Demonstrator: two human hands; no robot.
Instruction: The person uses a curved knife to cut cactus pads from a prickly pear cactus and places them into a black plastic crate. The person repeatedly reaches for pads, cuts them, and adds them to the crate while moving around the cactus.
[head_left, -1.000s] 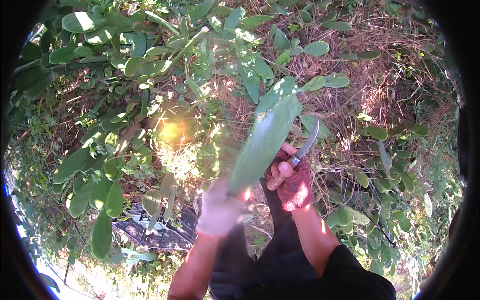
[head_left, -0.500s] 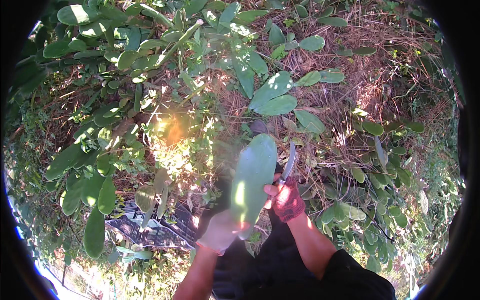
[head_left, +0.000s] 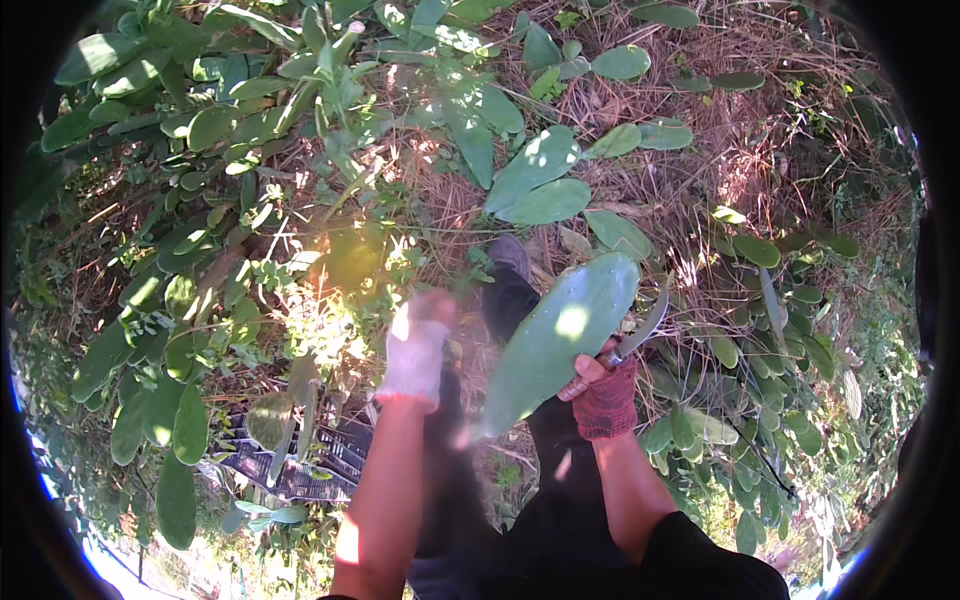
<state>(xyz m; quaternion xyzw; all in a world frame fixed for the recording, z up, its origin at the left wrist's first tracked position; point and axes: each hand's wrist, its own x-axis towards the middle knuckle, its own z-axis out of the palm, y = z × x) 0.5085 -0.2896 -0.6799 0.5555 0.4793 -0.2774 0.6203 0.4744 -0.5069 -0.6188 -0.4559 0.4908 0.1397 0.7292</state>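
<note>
Our right hand (head_left: 603,398) grips a knife (head_left: 640,333) and a big green cactus pad (head_left: 560,340); our left hand (head_left: 418,345) is blurry, so we cannot tell.

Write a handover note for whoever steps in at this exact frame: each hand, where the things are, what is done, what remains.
Left hand, in a pale glove: raised, holding nothing, apart from the pad.
Right hand, in a red knit glove: grip closed on a curved-bladed knife, fingers also against the large flat green cactus pad.
The pad is cut free, tilted in front of the legs. A dark slatted plastic crate sits on the ground at lower left.
Done: pad severed. Left: the pad is not in the crate.
</note>
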